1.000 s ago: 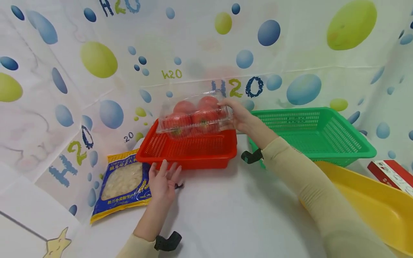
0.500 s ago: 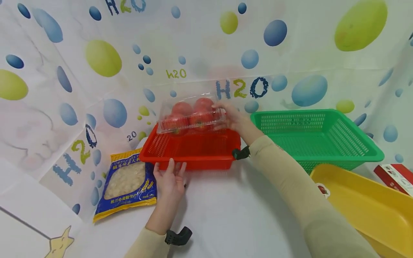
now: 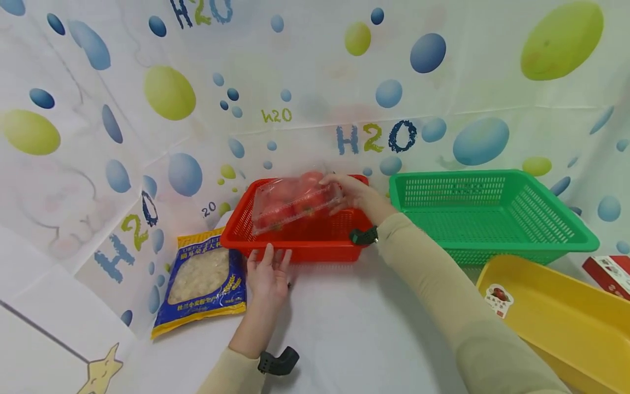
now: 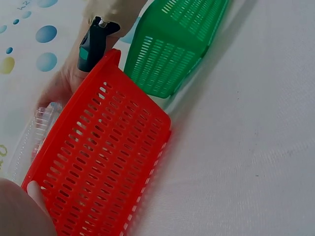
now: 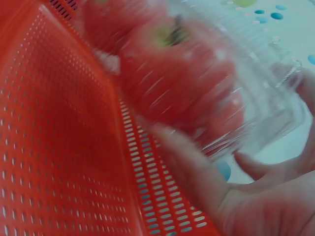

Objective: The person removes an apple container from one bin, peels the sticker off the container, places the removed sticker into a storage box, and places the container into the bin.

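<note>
My right hand [image 3: 355,194] grips the right end of a clear plastic box of tomatoes [image 3: 290,201]. The box hangs tilted, its left end lower, within the red perforated basket [image 3: 315,253]. Close up in the right wrist view, the thumb and fingers hold the clear plastic around a tomato [image 5: 172,78], beside the basket wall. My left hand [image 3: 268,280] has its fingers extended against the basket's front side, fingertips at the rim. From the left wrist, the fingers [image 4: 37,194] show at the edge of the red basket [image 4: 103,157].
A blue and yellow pasta bag [image 3: 202,273] lies left of the red basket. To the right stand a green basket [image 3: 497,251] and a yellow tray [image 3: 566,306], with a red box [image 3: 607,276] behind the tray. A patterned sheet [image 3: 315,71] covers the back.
My right hand has lowered the tomato box into the red basket, and its left end has tipped down. The left hand stays at the basket's front; the whole head view has shifted slightly.
</note>
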### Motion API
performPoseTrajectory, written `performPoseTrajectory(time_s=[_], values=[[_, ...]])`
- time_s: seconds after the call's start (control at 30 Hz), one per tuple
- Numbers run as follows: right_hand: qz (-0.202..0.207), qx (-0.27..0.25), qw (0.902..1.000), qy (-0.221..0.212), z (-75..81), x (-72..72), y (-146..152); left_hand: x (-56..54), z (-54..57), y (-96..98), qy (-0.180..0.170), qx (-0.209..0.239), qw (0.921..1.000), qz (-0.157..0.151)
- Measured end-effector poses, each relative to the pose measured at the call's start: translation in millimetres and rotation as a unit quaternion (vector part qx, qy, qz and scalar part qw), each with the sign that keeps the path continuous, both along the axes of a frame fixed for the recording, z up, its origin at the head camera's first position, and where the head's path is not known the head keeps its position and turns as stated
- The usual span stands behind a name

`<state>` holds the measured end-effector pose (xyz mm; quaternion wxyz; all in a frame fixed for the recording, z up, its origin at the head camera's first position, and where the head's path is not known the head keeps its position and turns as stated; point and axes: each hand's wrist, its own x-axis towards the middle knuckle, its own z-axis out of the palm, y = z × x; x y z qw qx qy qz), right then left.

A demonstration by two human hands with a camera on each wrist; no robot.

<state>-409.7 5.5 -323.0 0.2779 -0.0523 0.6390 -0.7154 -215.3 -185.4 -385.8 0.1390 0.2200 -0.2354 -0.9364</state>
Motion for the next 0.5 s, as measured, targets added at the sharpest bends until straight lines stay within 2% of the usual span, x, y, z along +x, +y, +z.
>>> performPoseTrajectory(time_s=[0.27,0.33,0.5], values=[[0.023,0.043,0.9966,-0.066,-4.6,4.2,2.5,-2.8,-3.6,-0.6,-0.006,0.025,0.9997,-0.003],[0.027,0.054,0.996,-0.067,-5.8,4.4,3.6,-2.2,-3.8,-0.9,-0.007,0.03,0.9995,-0.004],[0.041,0.129,0.9903,-0.03,-5.6,6.6,5.9,-1.6,-2.9,-0.1,-0.008,0.027,0.9996,-0.005]])
